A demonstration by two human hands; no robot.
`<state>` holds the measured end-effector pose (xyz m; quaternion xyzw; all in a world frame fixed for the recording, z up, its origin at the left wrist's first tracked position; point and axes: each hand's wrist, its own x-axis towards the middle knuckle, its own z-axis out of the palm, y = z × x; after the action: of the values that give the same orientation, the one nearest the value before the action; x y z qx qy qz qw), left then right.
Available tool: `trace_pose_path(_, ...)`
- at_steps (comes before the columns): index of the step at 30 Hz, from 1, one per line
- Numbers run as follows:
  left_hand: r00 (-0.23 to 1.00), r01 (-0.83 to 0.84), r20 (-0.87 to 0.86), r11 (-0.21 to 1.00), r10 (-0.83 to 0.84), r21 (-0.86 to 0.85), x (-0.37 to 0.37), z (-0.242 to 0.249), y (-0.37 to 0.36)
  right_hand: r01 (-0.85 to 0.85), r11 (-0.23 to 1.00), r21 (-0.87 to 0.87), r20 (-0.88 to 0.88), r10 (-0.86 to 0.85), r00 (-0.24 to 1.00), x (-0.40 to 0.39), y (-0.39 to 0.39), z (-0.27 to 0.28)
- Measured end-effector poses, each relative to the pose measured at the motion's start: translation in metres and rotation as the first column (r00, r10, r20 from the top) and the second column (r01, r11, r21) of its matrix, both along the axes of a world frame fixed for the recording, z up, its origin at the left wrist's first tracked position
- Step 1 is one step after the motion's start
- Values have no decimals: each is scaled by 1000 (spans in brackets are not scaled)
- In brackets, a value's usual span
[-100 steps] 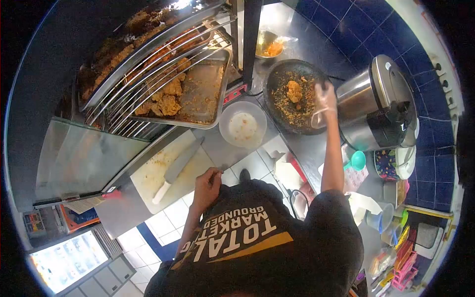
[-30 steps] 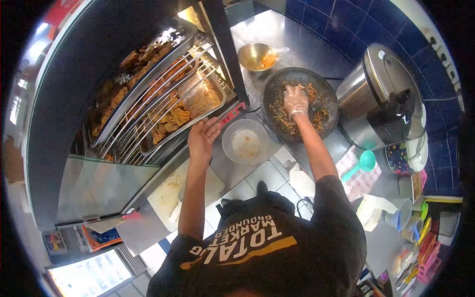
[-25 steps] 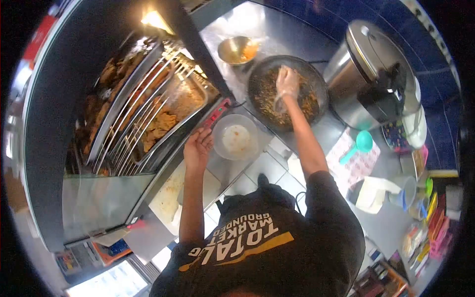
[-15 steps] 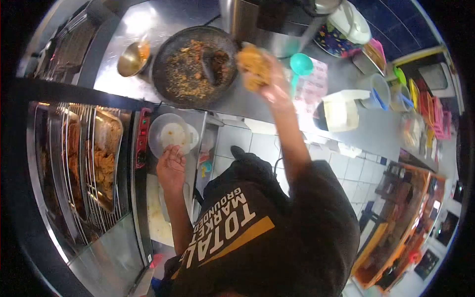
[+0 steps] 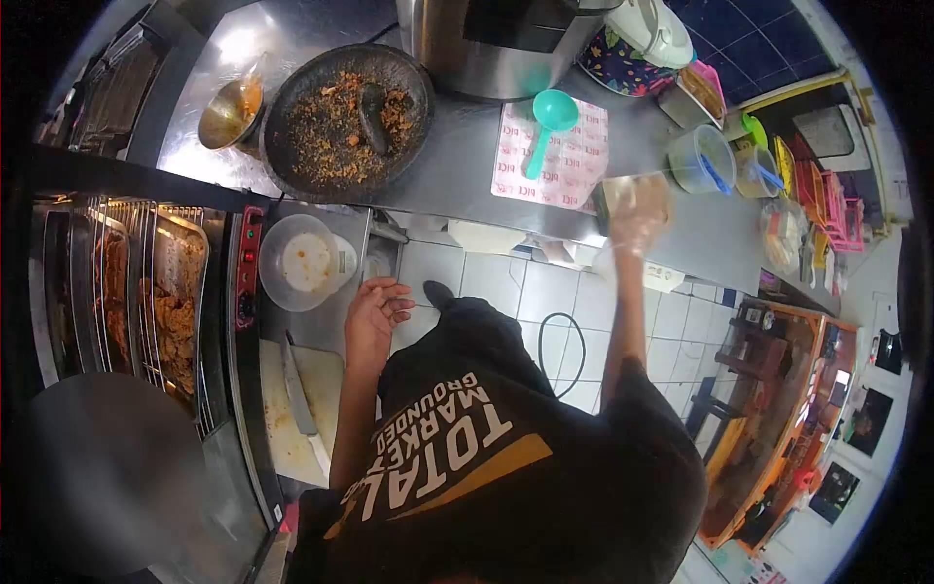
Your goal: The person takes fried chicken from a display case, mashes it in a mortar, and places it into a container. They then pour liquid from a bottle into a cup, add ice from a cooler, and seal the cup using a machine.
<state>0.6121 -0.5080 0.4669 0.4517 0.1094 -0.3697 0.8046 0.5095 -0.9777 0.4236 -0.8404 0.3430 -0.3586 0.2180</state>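
My left hand (image 5: 377,316) hovers with loosely bent fingers and nothing in it, to the right of a clear round bowl (image 5: 299,263) on a white scale (image 5: 346,261). At the counter's front edge my right hand (image 5: 639,212), in a clear plastic glove, reaches over a pale box (image 5: 613,191); its fingers are smeared and what they hold is hidden. Left of it lies patterned paper (image 5: 516,167) with a green scoop (image 5: 556,111) on it. A stone mortar (image 5: 292,117) holds brown crumbly food and a pestle (image 5: 372,117).
A metal bowl (image 5: 222,127) stands left of the mortar. A knife (image 5: 300,394) lies on a cutting board (image 5: 277,428). Trays of fried food (image 5: 175,316) sit in a rack at left. Plastic tubs (image 5: 699,156) stand at right, beyond a large metal pot (image 5: 486,58).
My right hand has moved right, from beside the mortar to the pale box; the brown food it held no longer shows. My left hand has drawn away from the clear bowl. The view has shifted.
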Motion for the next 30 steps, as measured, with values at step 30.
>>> trace_pose_path(30, 898, -346, 270, -176, -348, 922, -216, -9, 298, 311, -589, 746, 593, 800, 92, 47, 519, -41)
